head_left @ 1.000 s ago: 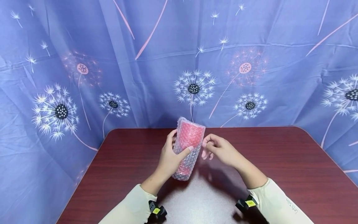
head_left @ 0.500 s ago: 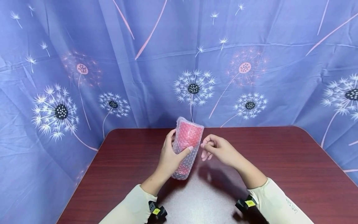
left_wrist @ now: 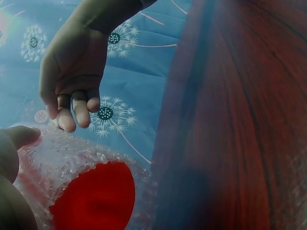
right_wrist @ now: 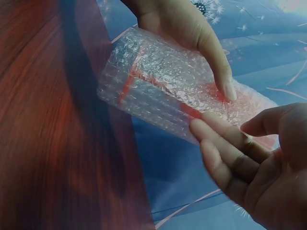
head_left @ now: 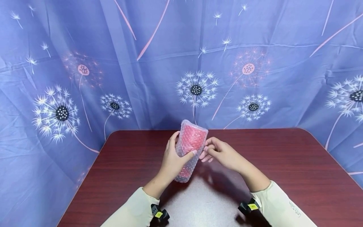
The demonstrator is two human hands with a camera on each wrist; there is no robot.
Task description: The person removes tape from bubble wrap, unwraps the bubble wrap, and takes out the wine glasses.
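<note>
A red cylindrical object in clear bubble wrap (head_left: 195, 138) is held tilted above the table. My left hand (head_left: 173, 160) grips the package from the left, its thumb lying across the front and its fingers behind. In the left wrist view the round red end (left_wrist: 100, 196) shows through the wrap's opening. My right hand (head_left: 222, 151) is at the package's right edge, thumb and index finger pinching the bubble wrap there. The other fingers (right_wrist: 225, 139) are loosely extended against the wrap in the right wrist view. The index fingertip is hidden there.
The package is over a dark red wooden table (head_left: 283, 164) with rounded back corners. Behind and to the left hangs a blue cloth (head_left: 158, 78) printed with dandelions. A black wrist camera (head_left: 249, 206) sits at the right sleeve, another at the left.
The package shifts slightly left, then back right, tilting a little more. My right hand's lower fingers move left, in closer against the wrap's edge. The left hand keeps its grip.
</note>
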